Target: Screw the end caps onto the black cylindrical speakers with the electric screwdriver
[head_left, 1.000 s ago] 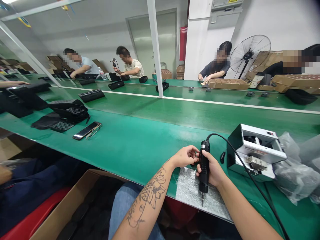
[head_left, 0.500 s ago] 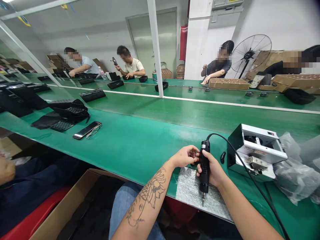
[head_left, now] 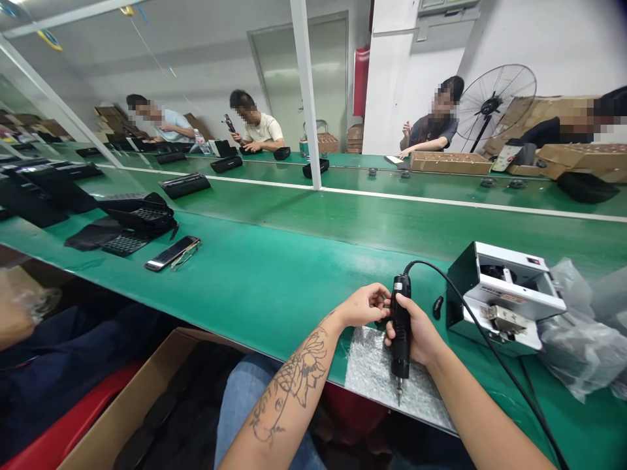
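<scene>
My right hand point(head_left: 420, 331) is wrapped around a black electric screwdriver point(head_left: 401, 336), its bit pointing down over a silvery foam sheet point(head_left: 368, 359) at the bench edge. Just left of the tool, my left hand point(head_left: 363, 305) has its fingers curled in a pinch. A dark bit shows below those fingers, but the screwdriver hides most of what they hold. On the right stands a black and white screw feeder point(head_left: 512, 297). A small black piece point(head_left: 437, 307) lies between it and my right hand.
The screwdriver's cord point(head_left: 473, 320) loops over the feeder's front. Clear plastic bags point(head_left: 580, 346) lie right of it. A phone point(head_left: 171, 253), glasses point(head_left: 187, 253) and black cases point(head_left: 140, 219) are on the left. Several people sit across the belt point(head_left: 274, 205). An open carton point(head_left: 132, 391) stands below.
Both my hands and the screwdriver hold nearly the same position. Across the belt, a worker's hand on the right has shifted, and a neighbour's blurred hand at far left has moved.
</scene>
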### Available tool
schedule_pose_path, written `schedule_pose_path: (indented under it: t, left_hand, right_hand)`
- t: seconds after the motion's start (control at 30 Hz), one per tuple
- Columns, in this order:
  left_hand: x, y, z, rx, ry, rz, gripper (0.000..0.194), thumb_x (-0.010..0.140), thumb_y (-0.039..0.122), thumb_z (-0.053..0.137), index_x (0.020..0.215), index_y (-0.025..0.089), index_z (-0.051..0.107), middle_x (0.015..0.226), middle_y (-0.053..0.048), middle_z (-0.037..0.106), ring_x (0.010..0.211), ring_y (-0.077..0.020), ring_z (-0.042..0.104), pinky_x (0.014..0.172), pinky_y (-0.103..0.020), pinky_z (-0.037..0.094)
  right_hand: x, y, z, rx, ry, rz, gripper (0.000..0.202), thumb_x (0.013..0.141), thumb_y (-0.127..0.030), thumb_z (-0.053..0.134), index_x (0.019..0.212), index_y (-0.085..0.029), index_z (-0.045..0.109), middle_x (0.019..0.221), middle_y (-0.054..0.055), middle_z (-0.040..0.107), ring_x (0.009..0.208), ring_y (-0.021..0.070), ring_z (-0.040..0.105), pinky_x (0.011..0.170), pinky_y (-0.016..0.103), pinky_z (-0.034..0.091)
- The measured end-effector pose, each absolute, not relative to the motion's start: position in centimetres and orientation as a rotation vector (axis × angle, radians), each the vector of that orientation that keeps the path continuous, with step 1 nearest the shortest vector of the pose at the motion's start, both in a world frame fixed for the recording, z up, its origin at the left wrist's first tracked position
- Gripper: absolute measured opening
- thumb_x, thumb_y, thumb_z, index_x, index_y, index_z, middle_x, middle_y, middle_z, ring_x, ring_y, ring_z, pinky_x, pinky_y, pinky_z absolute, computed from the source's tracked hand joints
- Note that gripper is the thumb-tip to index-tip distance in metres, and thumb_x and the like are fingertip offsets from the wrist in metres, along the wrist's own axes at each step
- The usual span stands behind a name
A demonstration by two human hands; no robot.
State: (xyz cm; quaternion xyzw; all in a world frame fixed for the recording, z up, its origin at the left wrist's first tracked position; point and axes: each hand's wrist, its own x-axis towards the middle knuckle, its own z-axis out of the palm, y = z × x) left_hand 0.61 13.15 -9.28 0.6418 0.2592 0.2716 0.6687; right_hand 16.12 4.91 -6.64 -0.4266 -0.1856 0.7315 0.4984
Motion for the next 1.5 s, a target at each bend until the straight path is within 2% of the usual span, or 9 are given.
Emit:
schedule_pose_path:
  t: [0.53,1.5]
  left_hand:
    - [0.52,13.04,-8.82,1.474,0.604,0.602,0.039,0.070,0.010,0.069,0.107,0.016,0.057,0.081,0.002,0.057,0.069,-0.0098,0.056,0.064,-0.024,0.052]
    - [0.60,13.35,-9.41,1.475,0.589,0.598,0.041,0.071,0.014,0.072,0.109,0.016,0.058,0.082,0.002,0.057,0.069,-0.0095,0.057,0.064,-0.024,0.052]
  right_hand:
    - [16.17,4.95,-6.55,-1.032,-0.451,1.755,0.033,0.091,-0.050,0.063,0.103,-0.020,0.061,0.076,-0.001,0.067,0.043,0.0125,0.054,0.042,0.035,0.054]
    - [16.21,4.95,-6.65,-1.043,-0.438,1.744,0.033,0.091,-0.049,0.064,0.104,-0.019,0.061,0.074,0.000,0.068,0.043,0.0135,0.055,0.042,0.036,0.055]
